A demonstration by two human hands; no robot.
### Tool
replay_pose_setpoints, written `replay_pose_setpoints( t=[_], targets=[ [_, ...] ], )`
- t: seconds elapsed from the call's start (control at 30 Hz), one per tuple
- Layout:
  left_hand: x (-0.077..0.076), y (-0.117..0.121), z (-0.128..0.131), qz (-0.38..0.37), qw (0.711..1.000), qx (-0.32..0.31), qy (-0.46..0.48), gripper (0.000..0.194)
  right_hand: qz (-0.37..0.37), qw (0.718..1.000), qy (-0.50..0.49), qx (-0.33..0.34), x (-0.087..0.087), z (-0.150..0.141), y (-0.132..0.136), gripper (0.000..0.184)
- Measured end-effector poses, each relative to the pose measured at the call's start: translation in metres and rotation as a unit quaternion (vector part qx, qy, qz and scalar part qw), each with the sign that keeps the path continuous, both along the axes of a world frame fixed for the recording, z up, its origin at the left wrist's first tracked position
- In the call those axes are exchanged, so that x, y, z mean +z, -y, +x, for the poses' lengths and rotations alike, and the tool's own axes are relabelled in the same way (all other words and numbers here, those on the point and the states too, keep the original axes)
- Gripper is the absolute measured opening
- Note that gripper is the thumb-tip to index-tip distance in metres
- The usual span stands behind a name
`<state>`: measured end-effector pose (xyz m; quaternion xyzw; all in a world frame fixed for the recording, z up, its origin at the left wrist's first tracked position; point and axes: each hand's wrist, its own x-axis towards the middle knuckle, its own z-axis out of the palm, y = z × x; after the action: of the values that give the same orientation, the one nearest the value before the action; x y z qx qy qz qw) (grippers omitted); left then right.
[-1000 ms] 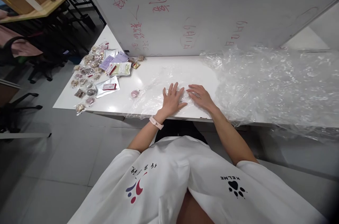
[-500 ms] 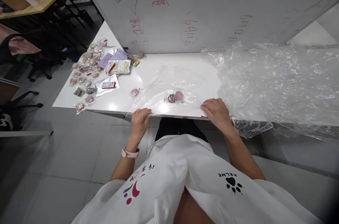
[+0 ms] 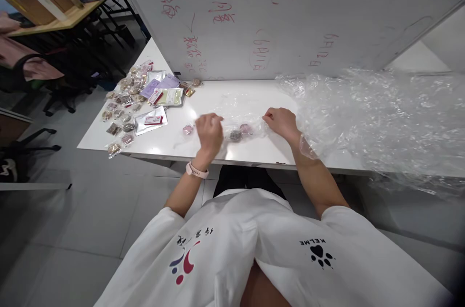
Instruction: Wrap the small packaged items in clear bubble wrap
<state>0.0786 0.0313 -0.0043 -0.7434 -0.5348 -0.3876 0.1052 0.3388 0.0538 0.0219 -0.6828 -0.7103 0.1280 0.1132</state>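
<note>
A thin sheet of clear plastic film (image 3: 234, 103) lies on the white table (image 3: 167, 145) in front of me. Its near edge is lifted and pinched in the closed fingers of my left hand (image 3: 209, 133) and my right hand (image 3: 281, 123). Between the hands, a dark brown round piece (image 3: 235, 136) and a pink round piece (image 3: 246, 130) sit side by side under the film. Another pink round piece (image 3: 187, 130) lies just left of my left hand. My fingertips are partly hidden.
A big crumpled heap of clear plastic (image 3: 381, 123) covers the table's right side and hangs over the front edge. At the left are many small wrapped pieces (image 3: 128, 128), a silver pouch (image 3: 150, 121) and a green-white pouch (image 3: 170, 97). A whiteboard (image 3: 290, 31) stands behind.
Both hands have moved from the table's front edge up and inward, bringing the film's near edge over the brown and pink round pieces. The view has shifted slightly.
</note>
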Motion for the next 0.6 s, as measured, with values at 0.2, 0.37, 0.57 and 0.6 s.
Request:
replay_pose_setpoints(
  t=[0.2,0.37,0.57,0.6],
  targets=[
    [-0.034,0.023,0.036,-0.148,0.955,-0.24,-0.092,0.038,0.018,0.998,0.053,-0.032,-0.018,-0.007,-0.012,0.026],
    [-0.035,0.007,0.029,-0.252,0.949,-0.183,-0.046,0.043,0.205,0.978,-0.017,0.03,-0.019,-0.013,0.017,0.041],
    [-0.005,-0.013,0.023,-0.351,0.923,-0.158,-0.002,0.023,0.105,0.972,-0.106,0.179,-0.037,-0.022,0.03,0.043],
    [0.001,-0.013,0.021,-0.376,0.912,-0.163,0.021,0.022,0.097,0.974,-0.118,0.165,-0.038,-0.021,0.029,0.04]
  ],
)
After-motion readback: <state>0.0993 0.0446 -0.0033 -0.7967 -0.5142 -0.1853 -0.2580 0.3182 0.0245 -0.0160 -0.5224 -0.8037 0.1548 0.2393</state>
